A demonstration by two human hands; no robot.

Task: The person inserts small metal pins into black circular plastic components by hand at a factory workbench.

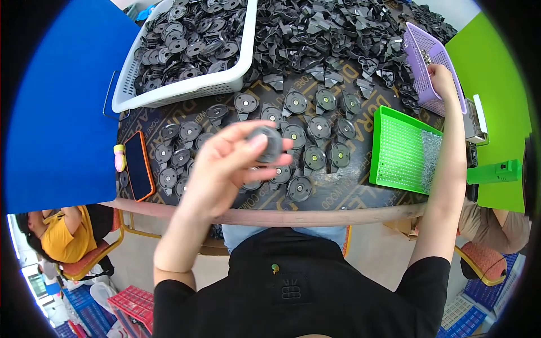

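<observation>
Slightly blurred, my left hand (225, 163) holds a round black plastic disc (267, 144) between thumb and fingers, above the middle of the table. Below and around it lie several assembled pieces, black discs on bracket-like bases (319, 128), some with a shiny or yellowish centre. At the far right my right hand (442, 81) reaches into a purple perforated basket (434, 105). Small metallic-looking parts (426, 58) show beside its fingers. The fingertips are hidden in the basket, so what they touch cannot be seen.
A white basket (186, 90) full of black discs stands at the far left, beside a heap of black plastic brackets (327, 39). Under my right forearm lies a green tray (394, 149) with small silvery parts. A phone (139, 166) and a green handheld tool (496, 172) flank the work area.
</observation>
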